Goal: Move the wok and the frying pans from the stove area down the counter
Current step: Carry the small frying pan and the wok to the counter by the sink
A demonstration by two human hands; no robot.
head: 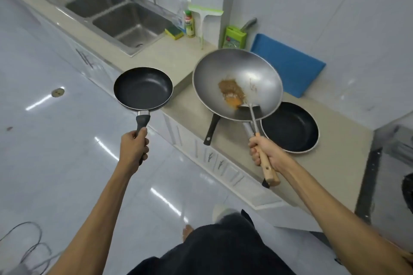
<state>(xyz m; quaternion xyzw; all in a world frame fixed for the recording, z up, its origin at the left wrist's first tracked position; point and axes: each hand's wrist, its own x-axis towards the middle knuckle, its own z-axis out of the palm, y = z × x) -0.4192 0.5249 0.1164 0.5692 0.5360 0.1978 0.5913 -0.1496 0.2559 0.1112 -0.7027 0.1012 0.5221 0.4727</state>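
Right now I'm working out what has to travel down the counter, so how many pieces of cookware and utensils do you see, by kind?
Frying pans: 2, a small one in the left hand and a larger one on the counter
Woks: 1, held by the right hand
Spatulas: 1, resting in the wok
Total: 4

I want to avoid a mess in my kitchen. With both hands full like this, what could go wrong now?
1. The wok holds food and a loose spatula; if the right hand tilts it, they may slide out.
2. It hangs above the large frying pan on the counter and might knock it.
3. The small frying pan in the left hand is over the floor.
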